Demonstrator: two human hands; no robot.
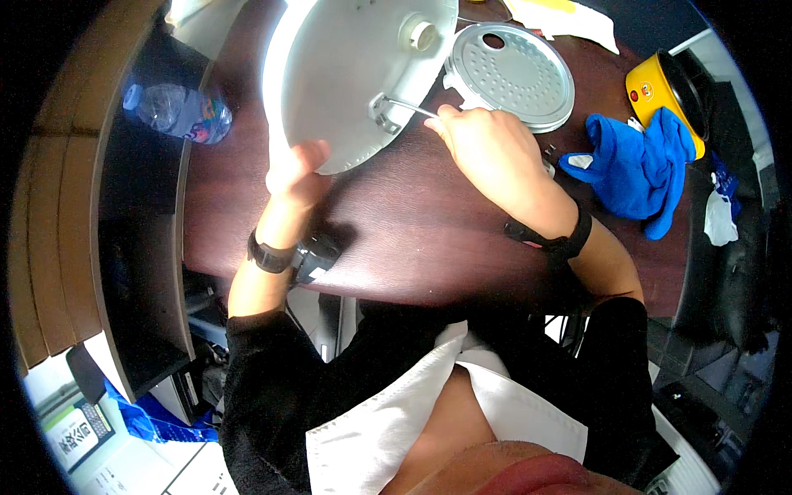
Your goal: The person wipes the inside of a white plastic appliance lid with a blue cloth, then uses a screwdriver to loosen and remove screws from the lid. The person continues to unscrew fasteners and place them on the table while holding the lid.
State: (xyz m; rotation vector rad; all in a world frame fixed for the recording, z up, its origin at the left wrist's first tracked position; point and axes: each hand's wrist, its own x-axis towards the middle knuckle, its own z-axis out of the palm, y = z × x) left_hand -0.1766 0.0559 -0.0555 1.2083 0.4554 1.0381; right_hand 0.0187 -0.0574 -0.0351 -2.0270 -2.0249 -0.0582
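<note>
White shell (pixel 338 82) tilts at 11 o'clock over the counter (pixel 396 227), left hand (pixel 295 172) gripping its rim, right hand (pixel 491 148) holding a thin metal tool (pixel 408 106) toward its bracket (pixel 384 122), seemingly for fastening or loosening, which next calls for steady aim.

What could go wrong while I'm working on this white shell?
The thin metal tool in your right hand might slip at the fitting and scratch the white shell. The shell looks tilted, with your left hand at its near rim, so it could shift if that grip loosens.
</note>
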